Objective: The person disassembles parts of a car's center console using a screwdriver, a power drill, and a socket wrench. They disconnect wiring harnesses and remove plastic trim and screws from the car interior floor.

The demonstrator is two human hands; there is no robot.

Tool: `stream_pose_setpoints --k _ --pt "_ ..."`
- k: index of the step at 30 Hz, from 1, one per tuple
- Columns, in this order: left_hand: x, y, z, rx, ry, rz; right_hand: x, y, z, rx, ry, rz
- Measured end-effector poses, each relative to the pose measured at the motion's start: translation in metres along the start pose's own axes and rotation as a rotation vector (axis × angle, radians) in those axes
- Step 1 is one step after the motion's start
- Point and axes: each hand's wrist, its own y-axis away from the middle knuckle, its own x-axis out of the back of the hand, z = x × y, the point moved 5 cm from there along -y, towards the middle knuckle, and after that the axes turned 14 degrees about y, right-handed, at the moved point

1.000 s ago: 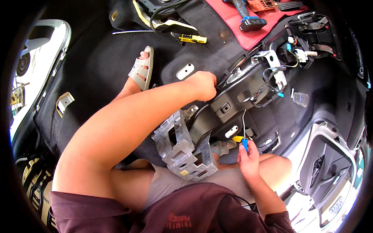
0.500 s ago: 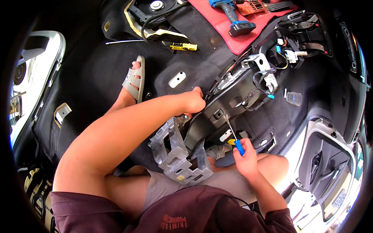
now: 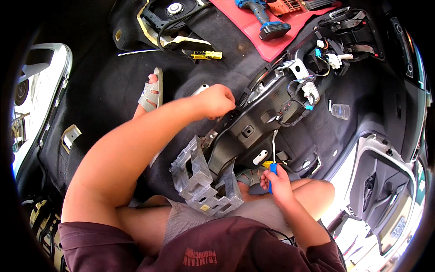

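Observation:
My right hand point(image 3: 278, 183) is closed round the blue handle of a screwdriver point(image 3: 273, 170), its thin metal shaft pointing away from me beside a long black plastic console point(image 3: 240, 131). My left hand point(image 3: 217, 102) is above the console's left edge with its fingers curled in. Whether it holds anything is hidden. Loose wiring with plugs point(image 3: 290, 109) lies over the console's right side. A silver metal bracket frame point(image 3: 192, 174) sits at the console's near end, close to my lap.
A blue and black cordless drill point(image 3: 263, 20) lies on a red mat point(image 3: 226, 18) at the back. Left of it are a speaker point(image 3: 174, 9) and a yellow connector piece point(image 3: 206, 55). A clear plastic cup point(image 3: 340, 111) lies to the right, before an open car door point(image 3: 385, 190).
My left hand has risen slightly off the console's edge, its fingers curled. The screwdriver has swung from leaning left to pointing nearly straight ahead. The whole view has shifted a little.

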Motion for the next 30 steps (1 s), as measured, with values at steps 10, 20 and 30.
stream_pose_setpoints --k 10,20,30 --pt "0.030 0.006 0.014 0.200 0.370 -0.166 -0.027 -0.026 -0.012 0.176 -0.269 -0.027" --pt "-0.046 0.023 0.059 -0.002 1.085 -0.022 -0.074 -0.017 -0.065 0.528 -0.143 -0.164" --pt "-0.028 0.020 0.065 -0.051 0.377 -0.211 -0.048 0.020 -0.157 0.504 -0.878 -0.517"
